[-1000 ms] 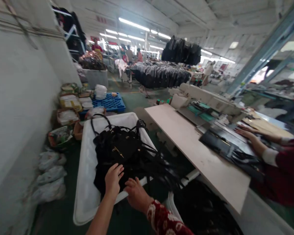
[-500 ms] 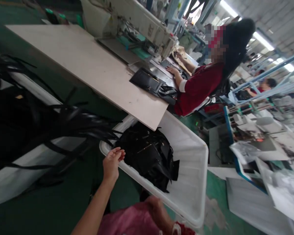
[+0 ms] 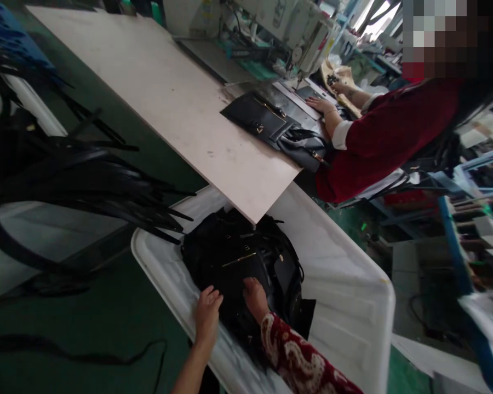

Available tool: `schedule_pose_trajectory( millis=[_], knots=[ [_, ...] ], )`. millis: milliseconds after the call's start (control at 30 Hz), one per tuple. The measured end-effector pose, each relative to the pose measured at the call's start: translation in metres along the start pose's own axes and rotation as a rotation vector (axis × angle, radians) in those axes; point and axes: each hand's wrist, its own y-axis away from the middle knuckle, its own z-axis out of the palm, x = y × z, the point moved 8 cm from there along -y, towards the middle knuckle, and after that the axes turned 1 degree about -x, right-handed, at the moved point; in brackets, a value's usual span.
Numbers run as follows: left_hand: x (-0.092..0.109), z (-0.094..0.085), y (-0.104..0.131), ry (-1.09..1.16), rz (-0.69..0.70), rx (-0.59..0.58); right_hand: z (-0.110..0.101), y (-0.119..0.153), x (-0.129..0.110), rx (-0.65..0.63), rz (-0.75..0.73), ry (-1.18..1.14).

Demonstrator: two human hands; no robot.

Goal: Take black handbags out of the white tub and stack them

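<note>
Since half a second ago, the right hand [image 3: 256, 300] has been moving from the near rim of the white tub [image 3: 349, 306] to the black bags [image 3: 234, 271] inside it, and the left hand [image 3: 208, 316] has been shifting in over the tub's near wall. The right hand is curling its fingers at the bags; the left is keeping its fingers loosely bent just beside them. Whether either is gripping anything, I cannot tell. The bags, with gold-coloured fittings, are heaping up toward the tub's left end, while its right end is showing bare white wall. Left of the tub, a second tub [image 3: 66, 235] is holding dark items, its black straps [image 3: 90, 178] trailing toward the first tub's rim. Beyond the tub, a desk [image 3: 160, 104], its corner overhanging the tub, is carrying another black bag [image 3: 258, 121], near a co-worker's hand [image 3: 320, 105].
</note>
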Motion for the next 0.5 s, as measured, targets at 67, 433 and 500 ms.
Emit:
schedule_pose_trajectory(
  millis=[67,433,500],
  knots=[
    [-0.007,0.004,-0.01,0.005,-0.016,-0.018,0.01,-0.052,-0.028,0.014,-0.133,0.157],
    [-0.037,0.014,-0.031,0.132,-0.177,-0.15,0.032,-0.206,-0.074,-0.119,-0.436,0.732],
    [-0.033,0.018,-0.028,0.123,-0.195,-0.182,0.01,-0.193,-0.086,-0.154,-0.478,0.769]
  ],
)
